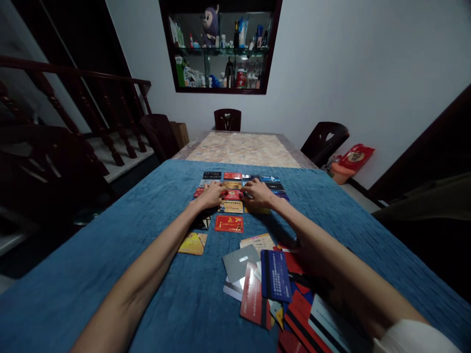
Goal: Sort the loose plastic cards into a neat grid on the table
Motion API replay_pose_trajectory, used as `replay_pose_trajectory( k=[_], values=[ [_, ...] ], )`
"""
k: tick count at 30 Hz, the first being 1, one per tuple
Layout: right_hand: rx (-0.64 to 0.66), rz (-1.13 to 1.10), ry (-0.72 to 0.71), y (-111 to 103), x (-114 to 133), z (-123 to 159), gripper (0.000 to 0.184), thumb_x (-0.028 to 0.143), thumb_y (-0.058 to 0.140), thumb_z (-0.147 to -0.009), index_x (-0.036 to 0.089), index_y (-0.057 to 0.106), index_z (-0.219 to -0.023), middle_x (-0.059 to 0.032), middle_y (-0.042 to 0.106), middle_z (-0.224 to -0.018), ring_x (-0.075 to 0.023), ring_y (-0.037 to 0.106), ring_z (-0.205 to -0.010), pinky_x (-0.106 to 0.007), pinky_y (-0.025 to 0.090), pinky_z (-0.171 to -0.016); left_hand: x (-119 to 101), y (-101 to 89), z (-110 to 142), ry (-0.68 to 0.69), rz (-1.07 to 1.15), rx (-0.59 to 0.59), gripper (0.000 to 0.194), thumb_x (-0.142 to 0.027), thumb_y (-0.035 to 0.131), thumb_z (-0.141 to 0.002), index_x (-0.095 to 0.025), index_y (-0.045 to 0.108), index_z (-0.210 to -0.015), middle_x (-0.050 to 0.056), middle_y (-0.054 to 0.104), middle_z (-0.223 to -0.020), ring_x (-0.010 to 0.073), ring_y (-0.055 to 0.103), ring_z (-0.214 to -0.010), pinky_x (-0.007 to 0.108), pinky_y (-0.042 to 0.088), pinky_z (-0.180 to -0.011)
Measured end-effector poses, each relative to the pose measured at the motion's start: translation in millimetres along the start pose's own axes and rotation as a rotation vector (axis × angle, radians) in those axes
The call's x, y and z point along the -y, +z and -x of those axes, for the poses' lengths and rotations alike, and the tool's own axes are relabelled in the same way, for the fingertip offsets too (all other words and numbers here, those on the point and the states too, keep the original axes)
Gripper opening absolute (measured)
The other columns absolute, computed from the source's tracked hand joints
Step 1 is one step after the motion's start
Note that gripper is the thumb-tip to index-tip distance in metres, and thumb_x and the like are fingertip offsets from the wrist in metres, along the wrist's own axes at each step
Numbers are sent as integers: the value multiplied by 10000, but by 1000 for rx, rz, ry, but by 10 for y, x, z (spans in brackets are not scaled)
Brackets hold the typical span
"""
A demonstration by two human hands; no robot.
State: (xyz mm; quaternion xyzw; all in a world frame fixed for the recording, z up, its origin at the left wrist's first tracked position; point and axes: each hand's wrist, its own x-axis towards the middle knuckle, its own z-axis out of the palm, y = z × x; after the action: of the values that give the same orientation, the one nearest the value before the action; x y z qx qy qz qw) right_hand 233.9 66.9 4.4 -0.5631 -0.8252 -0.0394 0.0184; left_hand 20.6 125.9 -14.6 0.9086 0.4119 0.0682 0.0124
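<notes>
In the head view, rows of plastic cards lie face up on a blue cloth. My left hand [212,195] rests over the left part of the rows, its bent fingertips at the left end of a red card [232,195]. At that card's right end are the curled fingertips of my right hand [257,193]. Below the red card lie a yellow card with a small figure [231,207] and another red card [229,224]. A gold card [232,185] is just above it. Both hands partly hide the cards under them.
A loose heap of cards, with a blue card [275,275] on top, spreads beneath my right forearm. A yellow card [193,243] lies near my left forearm. The blue cloth [176,304] covers the near table. Chairs, including a far chair [227,119], stand around it.
</notes>
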Motion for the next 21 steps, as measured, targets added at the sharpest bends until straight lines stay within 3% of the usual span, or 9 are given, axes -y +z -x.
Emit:
replay_pose_trajectory(
  k=[6,21],
  values=[
    [-29,-29,-2,-59,-92,300,350,318,571,-904,252,660,-1236,-110,627,-1257,-311,459,-1131,-394,394,-838,-160,-108,33,53,11,-100,281,-243,491,-915,-192,688,-1109,135,587,-1178,312,457,-1130,470,365,-924],
    [-270,-240,-130,26,-95,1330,250,297,531,-939,222,708,-1098,-95,697,-1086,-270,480,-1061,-436,389,-892,-699,-280,242,239,6,-74,203,-193,564,-861,-183,683,-1025,120,582,-1147,304,443,-1140,466,330,-923]
  ],
)
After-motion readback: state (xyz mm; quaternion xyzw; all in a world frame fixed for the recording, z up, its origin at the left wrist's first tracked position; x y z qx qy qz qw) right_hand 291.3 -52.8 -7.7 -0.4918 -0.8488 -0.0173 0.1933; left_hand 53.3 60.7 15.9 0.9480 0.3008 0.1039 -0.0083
